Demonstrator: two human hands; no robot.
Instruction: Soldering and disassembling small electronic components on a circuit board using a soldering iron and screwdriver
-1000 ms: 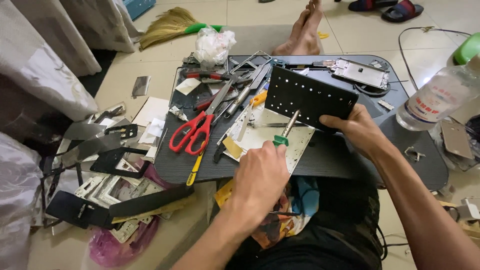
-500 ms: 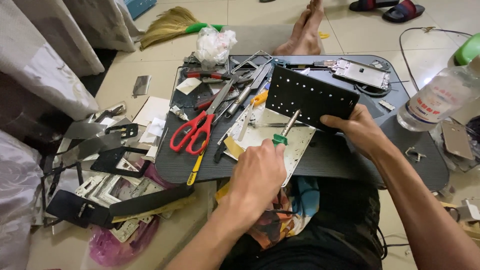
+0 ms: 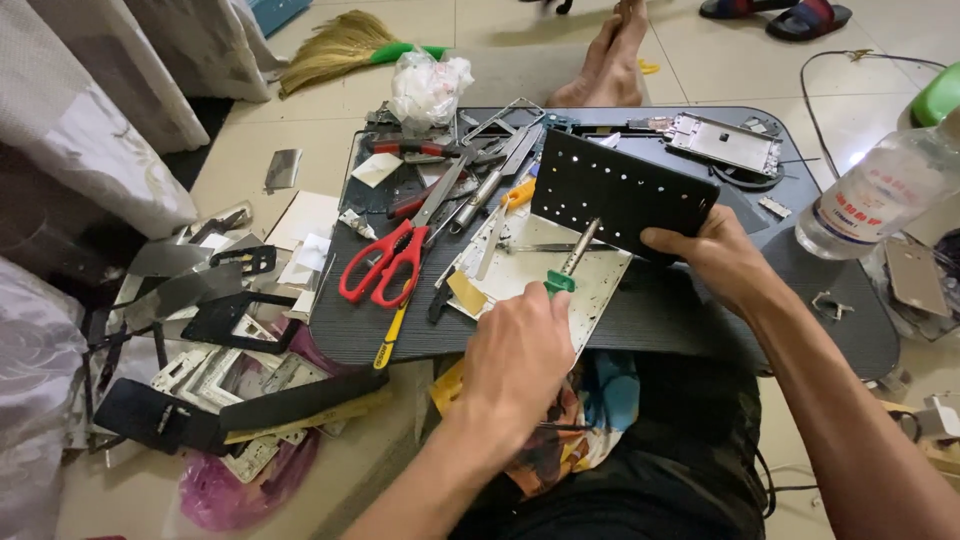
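On the lap tray [image 3: 700, 320], left hand [image 3: 515, 360] fingers grip a green-handled screwdriver [image 3: 570, 265]; right hand [image 3: 715, 255] fingers clasp the black perforated panel [image 3: 615, 190]. Red scissors [image 3: 385, 265] lie alongside.

Matt black perforated panel [image 3: 620, 195], shiny metal screwdriver [image 3: 572, 258] shaft with green plastic handle — glossy red-handled scissors [image 3: 390, 260] nearby.

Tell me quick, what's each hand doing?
Left hand: closed on a green-handled screwdriver.
Right hand: gripping the black perforated panel, held tilted on edge.
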